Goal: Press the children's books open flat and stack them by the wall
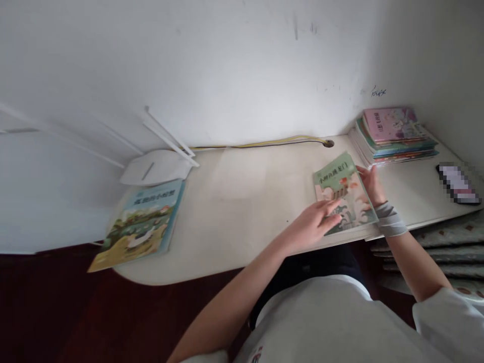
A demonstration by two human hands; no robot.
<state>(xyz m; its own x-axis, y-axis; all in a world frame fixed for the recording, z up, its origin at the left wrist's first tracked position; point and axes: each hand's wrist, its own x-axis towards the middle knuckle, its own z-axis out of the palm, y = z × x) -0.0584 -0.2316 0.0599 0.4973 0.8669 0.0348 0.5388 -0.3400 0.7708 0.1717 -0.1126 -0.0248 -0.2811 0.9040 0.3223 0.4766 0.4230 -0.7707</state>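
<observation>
Probably light and bendy, perhaps slick, the green book [347, 187] is at the table's [242, 206] front edge, best pinched by its sides; left hand [307, 224] lies unclenched on its cover, right hand [374, 186] meets the right edge, grip partly hidden, cannot tell. Beyond: phone [457, 184] off right, book stack [395, 128] limiting room behind, cables [260, 143] along the wall [242, 65].

A phone [459, 184] lies on the tabletop [242, 201] at right; yellow and black cables [264, 143] follow the wall [245, 70] to a round hole [329, 144]; dark scribbles [378, 92] sit above
</observation>
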